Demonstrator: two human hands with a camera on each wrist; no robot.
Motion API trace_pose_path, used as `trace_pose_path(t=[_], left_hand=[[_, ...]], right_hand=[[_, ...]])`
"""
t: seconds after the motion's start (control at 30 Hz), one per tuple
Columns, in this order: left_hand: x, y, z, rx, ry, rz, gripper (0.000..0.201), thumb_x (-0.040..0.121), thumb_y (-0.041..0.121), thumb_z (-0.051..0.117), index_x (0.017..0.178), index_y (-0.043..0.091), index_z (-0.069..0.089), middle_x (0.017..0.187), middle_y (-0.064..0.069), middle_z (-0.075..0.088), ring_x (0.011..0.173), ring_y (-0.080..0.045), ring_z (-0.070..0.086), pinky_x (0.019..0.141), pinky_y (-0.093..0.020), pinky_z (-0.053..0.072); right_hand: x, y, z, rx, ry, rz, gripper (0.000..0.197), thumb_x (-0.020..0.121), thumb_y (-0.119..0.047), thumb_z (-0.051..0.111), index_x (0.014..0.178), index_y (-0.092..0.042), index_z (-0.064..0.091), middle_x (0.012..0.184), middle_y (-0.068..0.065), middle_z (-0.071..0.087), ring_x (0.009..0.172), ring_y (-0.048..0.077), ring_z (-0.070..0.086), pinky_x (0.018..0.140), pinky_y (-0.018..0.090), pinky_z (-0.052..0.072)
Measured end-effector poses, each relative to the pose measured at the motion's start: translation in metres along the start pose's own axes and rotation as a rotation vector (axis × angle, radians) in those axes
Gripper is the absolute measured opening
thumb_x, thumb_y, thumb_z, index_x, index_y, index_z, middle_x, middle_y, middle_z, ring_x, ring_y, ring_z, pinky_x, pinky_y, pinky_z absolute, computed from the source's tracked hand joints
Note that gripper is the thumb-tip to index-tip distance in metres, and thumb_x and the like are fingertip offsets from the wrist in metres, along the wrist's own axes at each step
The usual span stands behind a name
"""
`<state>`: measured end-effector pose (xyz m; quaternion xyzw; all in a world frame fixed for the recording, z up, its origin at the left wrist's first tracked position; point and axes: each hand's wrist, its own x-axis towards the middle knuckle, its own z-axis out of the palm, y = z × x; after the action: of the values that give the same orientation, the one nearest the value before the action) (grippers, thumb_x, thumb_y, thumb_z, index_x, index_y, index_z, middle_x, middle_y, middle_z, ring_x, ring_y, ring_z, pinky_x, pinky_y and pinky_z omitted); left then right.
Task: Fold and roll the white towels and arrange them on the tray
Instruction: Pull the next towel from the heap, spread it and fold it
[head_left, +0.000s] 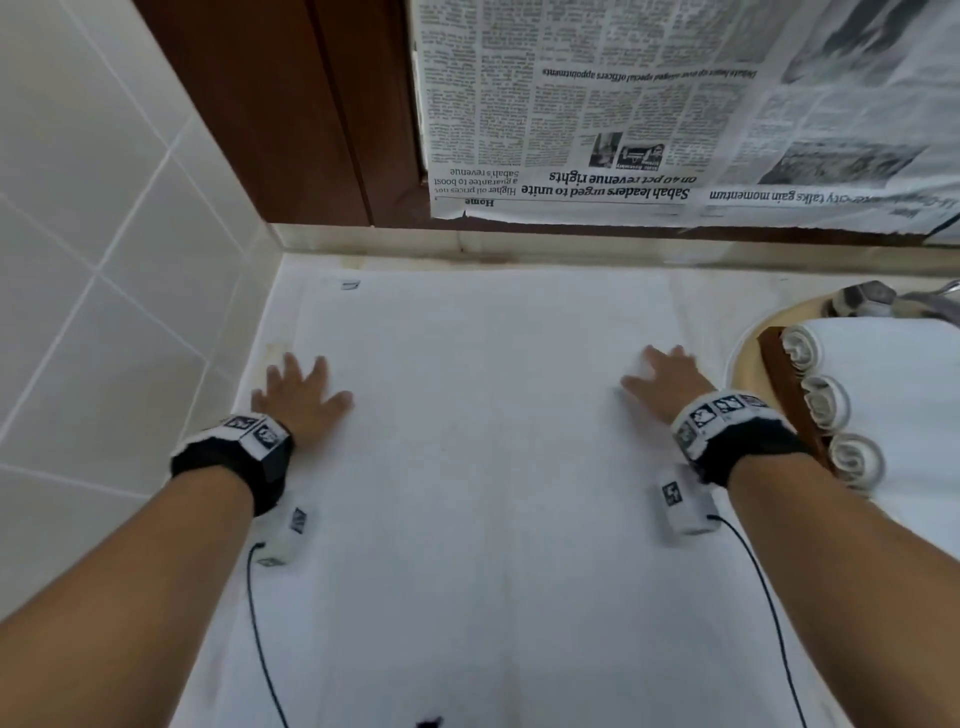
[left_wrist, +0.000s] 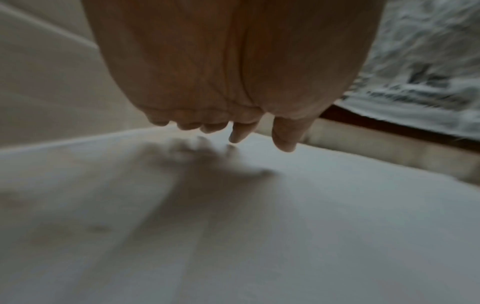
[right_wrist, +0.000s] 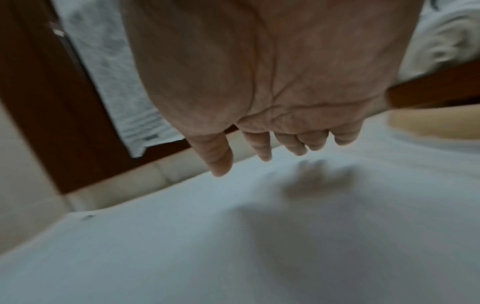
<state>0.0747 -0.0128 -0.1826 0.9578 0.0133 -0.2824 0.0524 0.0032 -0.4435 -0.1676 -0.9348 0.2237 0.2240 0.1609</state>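
Observation:
A large white towel (head_left: 483, 467) lies spread flat over the counter. My left hand (head_left: 301, 389) is over its left side with fingers spread and straight, palm down. My right hand (head_left: 665, 379) is over its right side, also flat with fingers extended. In both wrist views the left hand (left_wrist: 233, 131) and right hand (right_wrist: 272, 148) hover just above the towel (left_wrist: 311, 226), each casting a shadow on the cloth (right_wrist: 182, 246), holding nothing. At the right, a brown wooden tray (head_left: 784, 384) carries three rolled white towels (head_left: 826, 402) side by side.
A tiled wall (head_left: 78, 260) borders the counter on the left. Behind it runs a ledge, a dark wooden frame (head_left: 291, 114) and newspaper (head_left: 623, 104) taped over the window. A round sink rim (head_left: 748, 343) and metal tap (head_left: 872, 296) sit at the right.

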Motion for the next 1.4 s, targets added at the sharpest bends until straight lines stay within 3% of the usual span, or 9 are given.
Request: trace_pose_path(t=[0.13,0.23,0.33,0.47,0.73,1.0,1.17,1.23,1.4], left_hand=[[-0.043,0.075,0.019,-0.086,0.048,0.321,0.072,0.100,0.052,0.037,0.158,0.025,0.003,0.163,-0.007,-0.017,0.150,-0.031,-0.010,0.119,-0.049,0.004],[-0.078,0.077,0.051,-0.114,-0.106,0.479,0.079,0.094,0.071,0.025,0.157,0.028,0.004,0.162,-0.002,-0.019,0.150,-0.025,-0.016,0.120,-0.043,-0.001],[-0.091,0.009,0.076,0.035,0.003,0.289,0.107,0.065,0.090,0.002,0.155,0.033,-0.006,0.161,0.001,-0.023,0.150,-0.026,-0.013,0.118,-0.049,0.004],[-0.109,-0.039,0.080,-0.086,-0.026,0.048,0.081,0.096,0.066,0.033,0.156,0.031,-0.008,0.160,-0.002,-0.028,0.149,-0.030,-0.018,0.120,-0.054,0.000],[-0.201,0.035,0.130,-0.054,-0.118,0.422,0.073,0.099,0.061,0.030,0.157,0.030,-0.003,0.161,-0.003,-0.025,0.149,-0.027,-0.021,0.119,-0.050,-0.005],[-0.223,-0.083,0.159,-0.068,0.060,0.015,0.077,0.097,0.064,0.030,0.155,0.035,-0.011,0.160,-0.004,-0.028,0.150,-0.029,-0.017,0.120,-0.054,0.000],[-0.260,-0.005,0.178,-0.012,0.064,0.317,0.097,0.073,0.079,0.003,0.155,0.029,-0.011,0.160,-0.008,-0.027,0.149,-0.032,-0.016,0.118,-0.052,0.001],[-0.274,0.011,0.193,0.049,-0.071,0.440,0.086,0.084,0.078,0.011,0.154,0.034,-0.013,0.158,-0.002,-0.031,0.148,-0.028,-0.022,0.118,-0.051,-0.005],[-0.258,-0.072,0.184,0.073,0.017,0.165,0.081,0.091,0.074,0.023,0.154,0.037,-0.014,0.159,-0.002,-0.029,0.150,-0.030,-0.015,0.119,-0.051,0.002]], right_hand=[[-0.056,-0.079,0.025,0.122,-0.075,-0.315,0.065,0.102,-0.036,0.051,0.158,-0.022,0.021,0.166,0.009,-0.002,0.153,0.023,0.005,0.121,0.031,0.010],[-0.092,-0.084,0.059,-0.022,-0.273,-0.435,0.066,0.102,-0.041,0.049,0.158,-0.029,0.017,0.166,0.000,-0.009,0.153,0.019,-0.001,0.122,0.036,0.007],[-0.099,-0.022,0.076,-0.202,-0.222,-0.305,0.076,0.100,-0.048,0.047,0.158,-0.036,-0.001,0.164,-0.002,-0.022,0.152,0.025,-0.013,0.120,0.053,0.004],[-0.113,0.037,0.068,-0.114,-0.037,0.002,0.071,0.101,-0.044,0.045,0.159,-0.027,0.008,0.166,0.007,-0.013,0.152,0.032,-0.005,0.121,0.052,0.015],[-0.220,-0.048,0.148,-0.052,-0.147,-0.385,0.071,0.101,-0.043,0.048,0.159,-0.031,0.009,0.164,0.001,-0.019,0.153,0.024,-0.012,0.123,0.044,0.002],[-0.261,0.080,0.162,-0.108,0.022,0.091,0.074,0.100,-0.059,0.030,0.158,-0.031,-0.007,0.163,0.007,-0.023,0.152,0.032,-0.012,0.122,0.054,0.006],[-0.290,0.012,0.183,-0.085,0.097,-0.187,0.071,0.102,-0.048,0.040,0.159,-0.030,0.001,0.164,0.006,-0.021,0.152,0.030,-0.015,0.121,0.050,0.001],[-0.302,-0.001,0.200,-0.104,-0.020,-0.309,0.068,0.103,-0.048,0.038,0.158,-0.034,0.000,0.162,0.002,-0.025,0.151,0.026,-0.019,0.120,0.048,-0.004],[-0.303,0.078,0.198,-0.153,0.037,-0.090,0.065,0.103,-0.056,0.024,0.156,-0.039,-0.010,0.162,0.000,-0.025,0.152,0.026,-0.014,0.120,0.052,0.001]])
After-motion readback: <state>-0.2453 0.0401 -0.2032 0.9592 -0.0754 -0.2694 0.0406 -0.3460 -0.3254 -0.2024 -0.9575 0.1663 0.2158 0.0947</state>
